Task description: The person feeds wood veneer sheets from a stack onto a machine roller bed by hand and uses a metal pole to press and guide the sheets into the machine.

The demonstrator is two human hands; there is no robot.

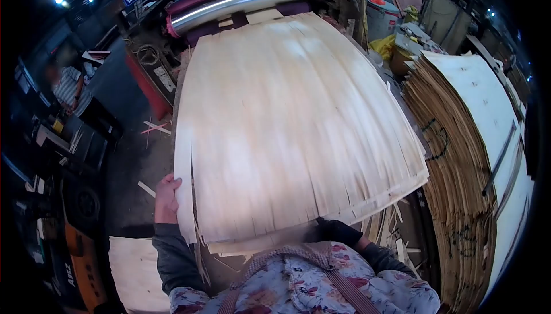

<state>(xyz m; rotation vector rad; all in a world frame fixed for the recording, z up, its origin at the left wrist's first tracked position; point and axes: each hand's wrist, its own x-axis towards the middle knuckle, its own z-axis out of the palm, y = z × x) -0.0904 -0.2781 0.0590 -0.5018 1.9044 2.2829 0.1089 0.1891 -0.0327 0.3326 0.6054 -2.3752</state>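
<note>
A large pale wood veneer sheet [293, 124] lies before me, with long splits running along its length. My left hand [167, 196] is closed on its left edge, the thumb on top of a strip [185, 199] partly split from the sheet. At the front edge is my right hand [333, 232], dark and apparently gloved; its fingers are smeared and partly hidden, so their grip cannot be made out. More veneer layers [396, 194] show under the sheet's right front corner. Beyond the far edge stand the machine's rollers [247, 5], one shiny metal and one dark red.
A tall veneer stack [453, 170] stands close on the right. Another pale sheet [135, 271] lies low at left, beside an orange and black vehicle [83, 256]. A person in a striped shirt [70, 87] is farther left. Wood scraps [156, 127] litter the floor.
</note>
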